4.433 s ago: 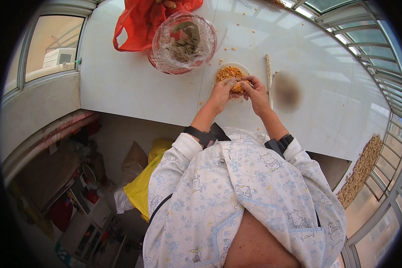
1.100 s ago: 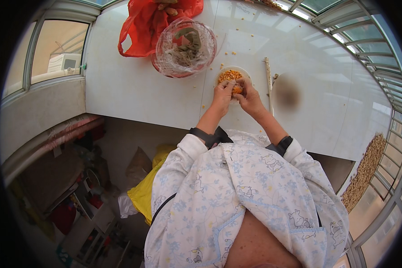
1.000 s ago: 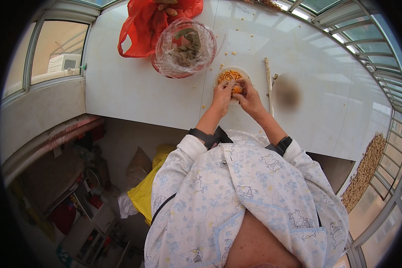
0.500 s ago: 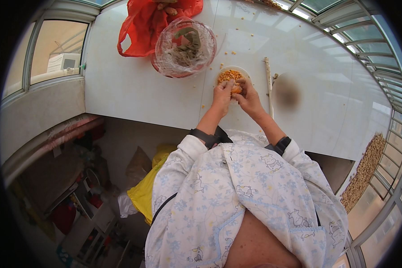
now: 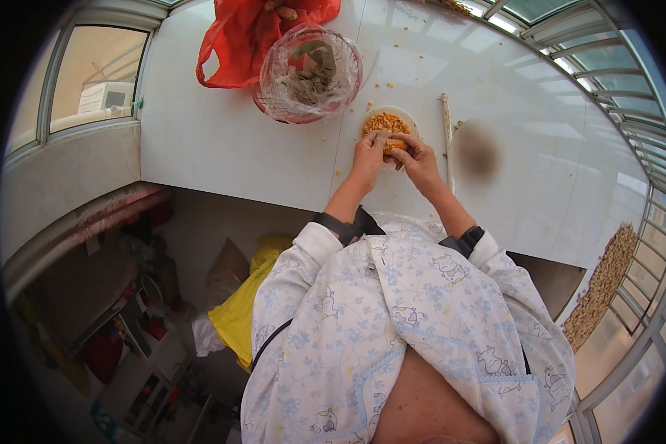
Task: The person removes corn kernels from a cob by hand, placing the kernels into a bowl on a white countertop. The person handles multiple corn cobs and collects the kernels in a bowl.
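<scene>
Both my hands meet over a round, pale bowl (image 5: pixel 414 127) that holds loose orange corn kernels (image 5: pixel 385 121). Between them is an ear of corn (image 5: pixel 394 146), held low above the bowl. My left hand (image 5: pixel 370 154) is closed, with its thumb and fingertips pressed on the cob's left end. My right hand (image 5: pixel 419 160) curls its fingers round the cob's right side. Part of the ear and the near part of the bowl are hidden under the fingers.
Left of the bowl stands a red basket (image 5: pixel 274 112) lined with clear plastic, with dry husks inside. Behind it lies a red plastic bag (image 5: pixel 237 44) with cobs. A pale stick (image 5: pixel 447 140) lies to the right. Stray kernels dot the white tabletop (image 5: pixel 222 148).
My right fingers have shifted a little on the ear, and more of its orange side shows. The whole view has moved slightly.
</scene>
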`<state>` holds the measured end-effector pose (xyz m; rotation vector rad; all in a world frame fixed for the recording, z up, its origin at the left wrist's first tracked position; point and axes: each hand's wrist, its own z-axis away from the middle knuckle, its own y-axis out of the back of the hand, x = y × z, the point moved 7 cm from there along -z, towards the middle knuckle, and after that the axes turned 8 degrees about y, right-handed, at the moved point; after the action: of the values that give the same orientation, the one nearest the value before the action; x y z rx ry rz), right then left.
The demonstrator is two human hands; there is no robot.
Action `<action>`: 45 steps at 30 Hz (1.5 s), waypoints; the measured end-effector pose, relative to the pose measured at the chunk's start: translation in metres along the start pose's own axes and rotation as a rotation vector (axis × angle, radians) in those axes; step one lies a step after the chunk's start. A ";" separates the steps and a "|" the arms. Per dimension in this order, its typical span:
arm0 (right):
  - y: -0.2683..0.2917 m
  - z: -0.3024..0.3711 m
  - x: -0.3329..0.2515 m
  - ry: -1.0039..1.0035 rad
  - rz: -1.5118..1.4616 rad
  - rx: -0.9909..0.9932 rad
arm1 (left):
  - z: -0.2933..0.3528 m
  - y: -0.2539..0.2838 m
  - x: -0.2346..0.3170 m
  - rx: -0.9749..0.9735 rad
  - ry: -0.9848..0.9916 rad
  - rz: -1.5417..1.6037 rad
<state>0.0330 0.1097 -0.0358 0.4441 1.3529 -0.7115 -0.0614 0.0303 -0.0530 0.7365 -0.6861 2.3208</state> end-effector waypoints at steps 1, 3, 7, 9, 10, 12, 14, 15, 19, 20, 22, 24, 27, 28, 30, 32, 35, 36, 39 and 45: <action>0.000 0.000 0.001 -0.018 -0.001 -0.001 | 0.000 0.002 0.000 0.037 0.014 0.014; -0.001 0.001 0.000 -0.043 -0.026 -0.003 | 0.001 0.001 0.002 0.026 0.023 -0.010; 0.000 -0.001 -0.006 -0.041 0.049 -0.032 | 0.005 -0.004 0.005 -0.058 0.005 -0.002; -0.003 -0.001 -0.012 0.019 0.052 -0.032 | 0.005 -0.006 0.007 -0.069 -0.024 -0.093; -0.002 0.000 -0.012 0.005 0.079 -0.020 | 0.004 -0.008 0.008 -0.082 -0.053 -0.131; -0.004 -0.002 -0.014 0.021 0.094 -0.016 | 0.002 -0.008 0.005 -0.058 -0.044 -0.091; -0.006 -0.002 -0.016 0.046 0.158 -0.024 | -0.001 -0.006 0.003 -0.012 -0.041 -0.063; -0.006 -0.001 -0.016 0.042 0.185 -0.017 | -0.003 -0.004 0.001 0.024 -0.035 -0.060; -0.006 0.000 -0.013 0.025 0.213 -0.020 | -0.008 0.001 -0.004 0.062 0.045 -0.078; -0.004 0.000 -0.010 -0.004 0.185 -0.006 | -0.008 0.002 -0.005 0.025 0.062 0.018; 0.002 -0.002 -0.006 -0.046 0.121 0.014 | -0.007 0.004 -0.008 -0.064 0.099 0.252; 0.008 -0.004 -0.003 -0.079 0.043 0.031 | -0.008 0.005 -0.008 -0.127 0.087 0.191; 0.009 -0.004 0.000 -0.095 0.011 0.027 | -0.009 0.002 -0.007 -0.198 0.061 0.077; 0.009 -0.004 0.001 -0.091 0.025 0.031 | -0.009 0.000 -0.008 -0.206 0.065 0.027; 0.007 -0.003 0.002 -0.089 0.036 0.038 | -0.009 0.001 -0.005 -0.132 0.034 0.036; 0.002 -0.001 0.001 -0.043 0.071 0.037 | -0.006 0.002 -0.002 -0.054 0.023 0.046; 0.002 0.001 0.000 -0.043 0.113 0.024 | 0.000 0.001 0.000 0.002 0.068 0.068; 0.002 0.001 0.000 -0.046 0.117 0.017 | 0.001 0.000 0.000 -0.014 0.117 0.072; 0.000 -0.002 -0.015 0.196 0.332 -0.030 | 0.003 -0.004 0.003 -0.015 0.075 -0.085; -0.004 -0.001 -0.009 0.190 0.359 -0.047 | -0.003 0.000 -0.002 0.015 0.058 -0.085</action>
<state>0.0288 0.1098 -0.0264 0.7101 1.4150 -0.3470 -0.0610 0.0318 -0.0560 0.6888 -0.6007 2.2628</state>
